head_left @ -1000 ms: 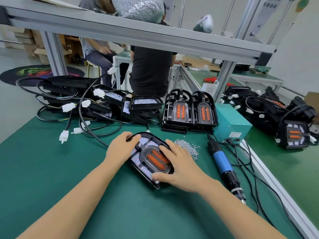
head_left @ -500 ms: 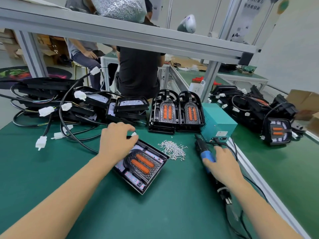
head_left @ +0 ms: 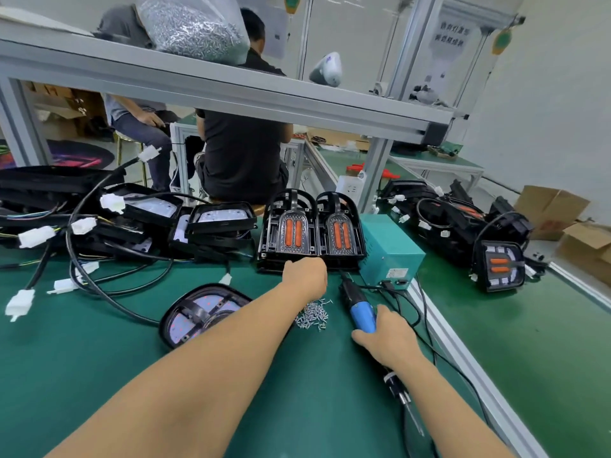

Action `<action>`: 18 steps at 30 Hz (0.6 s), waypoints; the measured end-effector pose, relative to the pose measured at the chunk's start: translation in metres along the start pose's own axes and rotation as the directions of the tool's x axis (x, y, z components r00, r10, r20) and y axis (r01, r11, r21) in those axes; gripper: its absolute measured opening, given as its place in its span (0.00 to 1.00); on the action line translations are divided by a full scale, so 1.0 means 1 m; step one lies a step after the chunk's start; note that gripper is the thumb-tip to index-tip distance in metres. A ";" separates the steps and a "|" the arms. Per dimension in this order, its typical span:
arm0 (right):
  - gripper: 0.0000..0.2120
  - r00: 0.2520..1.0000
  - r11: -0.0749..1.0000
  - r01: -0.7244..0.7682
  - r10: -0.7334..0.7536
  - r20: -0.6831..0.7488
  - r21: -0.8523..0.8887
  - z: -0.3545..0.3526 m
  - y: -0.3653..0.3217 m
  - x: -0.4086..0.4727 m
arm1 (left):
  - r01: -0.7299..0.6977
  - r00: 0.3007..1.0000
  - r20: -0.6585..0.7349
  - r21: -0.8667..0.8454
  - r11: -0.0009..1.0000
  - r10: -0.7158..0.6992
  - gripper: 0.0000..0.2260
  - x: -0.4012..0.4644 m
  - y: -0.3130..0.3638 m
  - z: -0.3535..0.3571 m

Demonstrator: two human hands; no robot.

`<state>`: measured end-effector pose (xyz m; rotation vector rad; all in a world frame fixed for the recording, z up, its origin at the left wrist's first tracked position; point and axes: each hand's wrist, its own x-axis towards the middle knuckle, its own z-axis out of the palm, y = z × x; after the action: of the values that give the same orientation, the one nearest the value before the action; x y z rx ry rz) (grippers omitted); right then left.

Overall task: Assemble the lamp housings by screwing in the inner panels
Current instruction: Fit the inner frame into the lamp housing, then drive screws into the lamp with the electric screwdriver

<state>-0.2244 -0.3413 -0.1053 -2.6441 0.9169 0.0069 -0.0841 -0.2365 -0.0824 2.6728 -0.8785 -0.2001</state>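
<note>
The left hand [head_left: 305, 276] has left the lamp housing [head_left: 198, 314], which lies on the mat under that forearm, and now reaches over the loose screws [head_left: 312, 315], its fingers hidden, while the right hand [head_left: 385, 338] grasps the electric screwdriver [head_left: 362, 314], so fastening is likely next.

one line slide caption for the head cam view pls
Right hand grips the blue electric screwdriver while the left hand reaches over the screw pile, lamp housing alongside.
</note>
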 end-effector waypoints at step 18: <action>0.16 1.000 0.999 -0.015 0.015 0.011 -0.041 0.004 0.000 0.011 | -0.070 0.994 -0.058 0.317 0.946 0.093 0.09 0.001 0.004 0.019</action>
<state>-0.2150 -0.3461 -0.1104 -2.6717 0.9426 0.0444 -0.0904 -0.2450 -0.0990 2.9035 -1.0753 0.0629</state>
